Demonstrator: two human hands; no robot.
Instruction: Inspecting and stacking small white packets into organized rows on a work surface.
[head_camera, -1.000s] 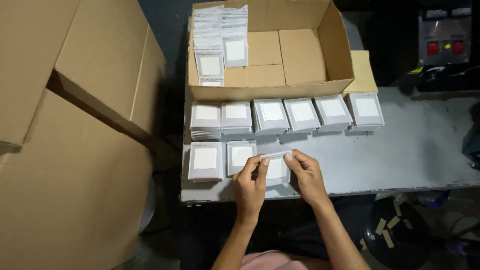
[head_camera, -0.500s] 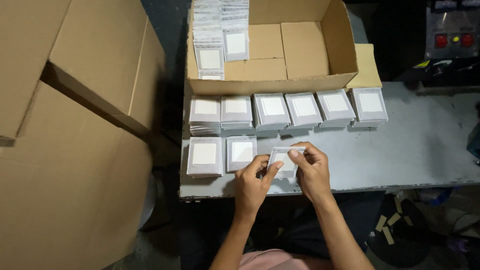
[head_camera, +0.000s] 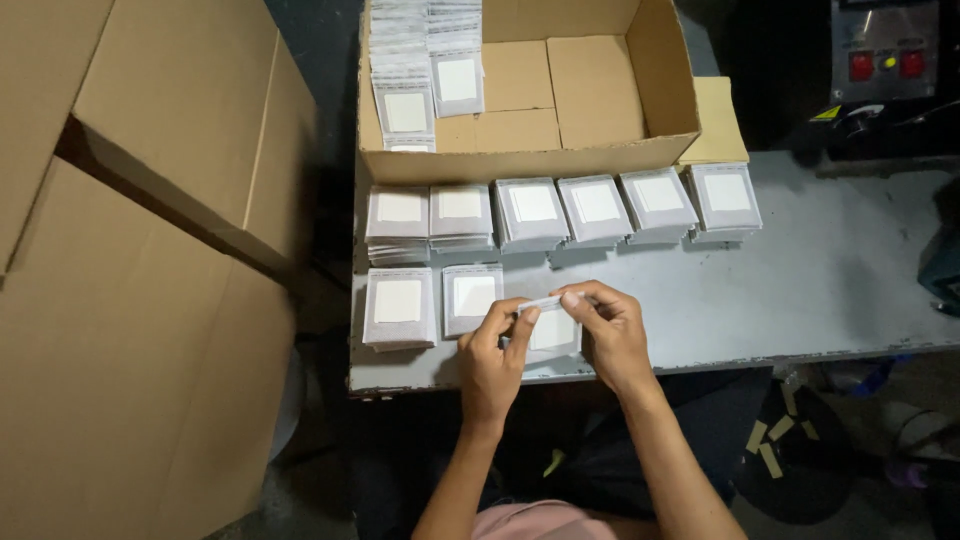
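Grey and scuffed, the work table (head_camera: 820, 280) runs across the middle of the head view, with dark floor below it and large brown cardboard sheets (head_camera: 130, 300) leaning at the left; an open cardboard box (head_camera: 620, 90) sits at the table's far edge, and inside its left end 2 columns of flat grey packets (head_camera: 420, 60) with white square centres are stacked; in front of the box a row of 6 stacks of the same packets (head_camera: 560, 210) lies side by side, and nearer the person stand 2 more stacks (head_camera: 432, 303), just left of the hands; a grey control unit with 2 red buttons (head_camera: 885, 60) stands at the far right, well apart from the work. Both hands meet over the near edge of the table; the left hand (head_camera: 490, 360) and the right hand (head_camera: 612, 335) each pinch one end of a small thin packet (head_camera: 545, 301) between thumb and fingertips, the other fingers curled loosely; this packet is held edge-on, its long axis running left to right between the 2 hands, lifted just above a third near stack (head_camera: 552, 335) that lies directly beneath and between them; whether the packet touches that stack cannot be told. Neither hand is nearer than the other, since each grips its own end; the stack under it is closest to the left thumb.
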